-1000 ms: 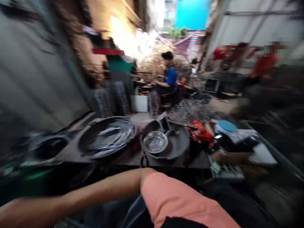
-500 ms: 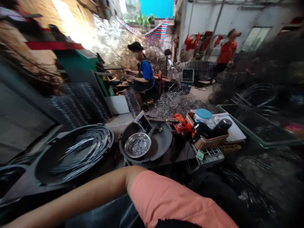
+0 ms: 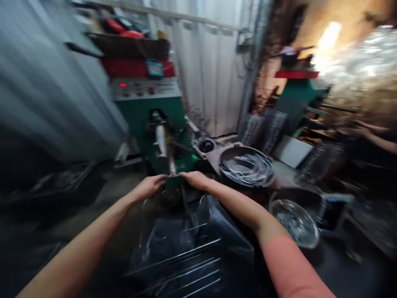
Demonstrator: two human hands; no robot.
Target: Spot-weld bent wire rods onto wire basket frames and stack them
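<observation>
Green-painted metal forming machine (image 3: 151, 142), lower centre-left of the frame, with a grey control panel (image 3: 142, 89) above it showing one lit red lamp and a row of knobs.

Left hand (image 3: 149, 187): at centre, reaching in from the lower left, fingers extended and slightly curled toward the machine's lower front. Right hand (image 3: 194, 179): just beside it, fingertips pointing the opposite way, arm in a salmon-pink sleeve (image 3: 288, 265). The hands nearly meet at a thin bright wire (image 3: 173, 176). Motion blur hides whether either hand is closed on it; the grip cannot be told.

Below the hands, lower centre: a stack of wire racks (image 3: 182, 258) over a dark plastic sheet (image 3: 223, 248).

Right of the hands: a black round pan (image 3: 246, 167) holding coiled wire lengths. Lower right: a steel bowl (image 3: 294, 223) holding short wire pieces, resting in a second dark pan (image 3: 294, 198).

Upper right: upright stacks of wire racks (image 3: 263, 132) beside a white board (image 3: 291, 151). Far right edge: a co-worker's hands (image 3: 361, 130), apart from the person's own. Upper centre: a pale curtain (image 3: 204, 70).
</observation>
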